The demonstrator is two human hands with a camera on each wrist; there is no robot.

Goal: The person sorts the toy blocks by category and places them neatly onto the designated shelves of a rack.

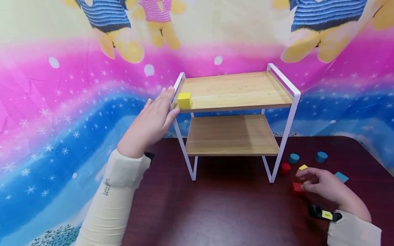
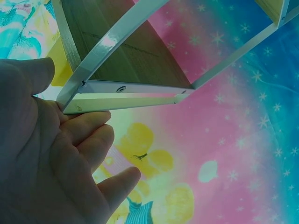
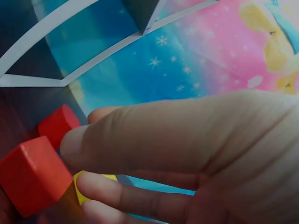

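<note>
Head view: looks early, yellow cube (image 1: 184,100) shelved, red block (image 1: 296,189) on desk (image 1: 227,212), left hand (image 1: 150,124) straight-fingered, right hand (image 1: 327,188) loosely bent, empty.

Dark lettering (image 1: 106,187) marks the cream left sleeve (image 1: 118,200), a yellow label (image 1: 327,215) the black right wristband (image 1: 314,211).

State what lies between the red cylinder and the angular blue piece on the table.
In the head view, the yellow block and the right hand, partly covering it, come between the red cylinder and angular blue piece.
</note>
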